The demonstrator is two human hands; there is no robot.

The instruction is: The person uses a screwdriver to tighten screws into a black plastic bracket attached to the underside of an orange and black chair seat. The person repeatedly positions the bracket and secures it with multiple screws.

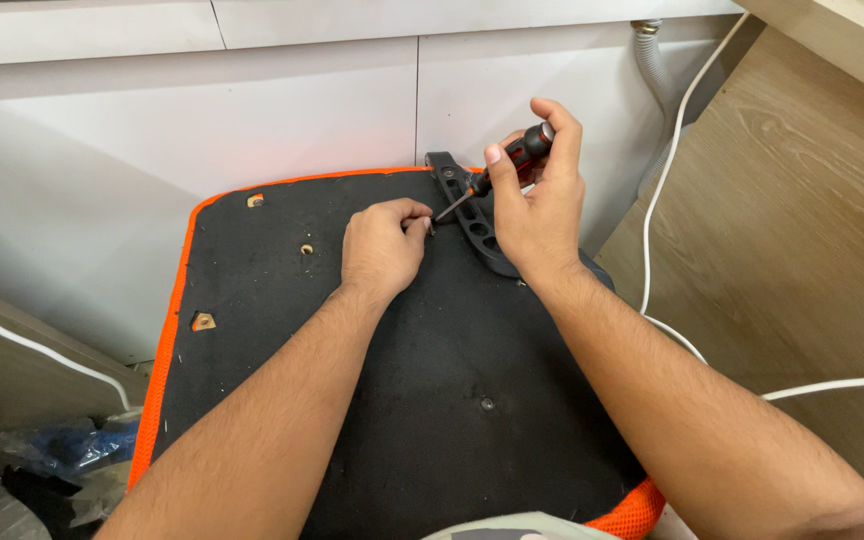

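Observation:
An upturned chair seat [402, 370] with a black fabric underside and orange mesh edge lies in front of me. A black plastic armrest bracket [474, 215] rests along its far right side. My right hand [537, 205] grips a black-and-red screwdriver [508, 163], its tip angled down-left to the bracket. My left hand [382, 245] pinches a small screw at the tip, fingers closed around it.
Screw holes [306, 248] and square cut-outs [203, 321] dot the seat's left side. White cabinet panels [252, 120] stand behind. A white cable [667, 160] and a grey hose [652, 60] run over the wooden floor at right. Crumpled plastic bags [62, 450] lie lower left.

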